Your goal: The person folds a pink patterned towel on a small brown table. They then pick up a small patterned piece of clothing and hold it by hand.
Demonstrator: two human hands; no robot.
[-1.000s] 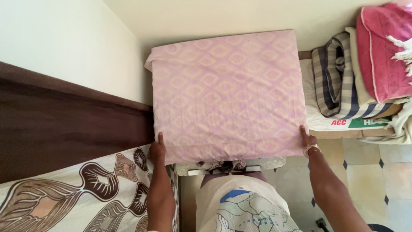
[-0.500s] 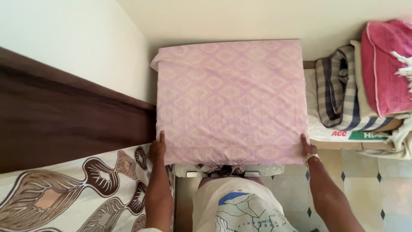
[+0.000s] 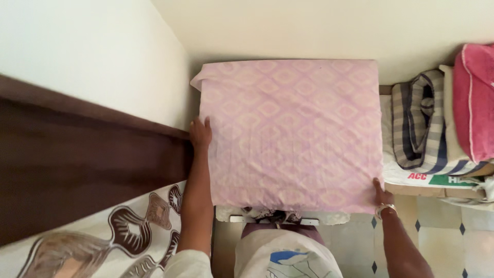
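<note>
A folded pink and lilac patterned cloth (image 3: 290, 134) lies flat on a raised surface against the cream wall. My left hand (image 3: 200, 134) rests with fingers laid against the middle of the cloth's left edge, beside the dark wooden headboard (image 3: 87, 159). At the cloth's near right corner, my right hand (image 3: 382, 195) pinches the fabric; a bangle sits on that wrist.
A bed sheet with brown leaf shapes (image 3: 134, 231) lies at the lower left. To the right are a grey checked cloth (image 3: 417, 123), a pink cloth (image 3: 476, 98) and a white printed sack (image 3: 427, 177). Tiled floor (image 3: 453, 242) shows at the lower right.
My left hand has slid from the cloth's near left corner up along its left edge. My right hand stays at the near right corner. The view has shifted slightly.
</note>
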